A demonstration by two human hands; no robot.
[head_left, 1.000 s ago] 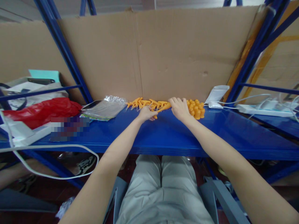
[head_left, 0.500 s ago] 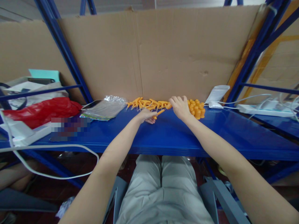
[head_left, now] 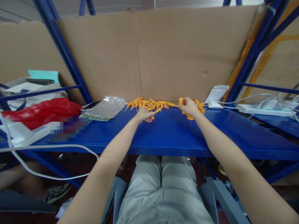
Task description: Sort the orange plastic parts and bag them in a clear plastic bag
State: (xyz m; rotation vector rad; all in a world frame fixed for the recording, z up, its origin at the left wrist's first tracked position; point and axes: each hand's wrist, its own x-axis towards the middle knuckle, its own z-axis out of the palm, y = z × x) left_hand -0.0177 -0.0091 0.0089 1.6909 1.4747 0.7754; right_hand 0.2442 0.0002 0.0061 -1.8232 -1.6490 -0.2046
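Note:
My left hand (head_left: 145, 115) is closed around an orange plastic stick-like piece (head_left: 158, 110), whose end sticks out past the thumb. Behind it lies a row of orange forked plastic pieces (head_left: 140, 102) with small metal chains. My right hand (head_left: 189, 106) pinches an orange round-topped piece (head_left: 181, 101) at the left edge of a cluster of short orange cylindrical pieces (head_left: 200, 106). The hand hides part of that cluster. One orange piece (head_left: 173, 105) lies on its side between the row and my right hand.
Plastic-wrapped packets (head_left: 102, 110) lie left of the row on the blue shelf (head_left: 163, 137). A red bag (head_left: 46, 112) and a white cable (head_left: 93, 152) are farther left. A white adapter (head_left: 215, 104) and a power strip (head_left: 263, 109) stand right. Cardboard (head_left: 163, 53) walls the back.
My right hand has moved right, from the end of the forked row to the cylindrical pieces, leaving an orange piece lying at the row's end. My left hand has shifted slightly left.

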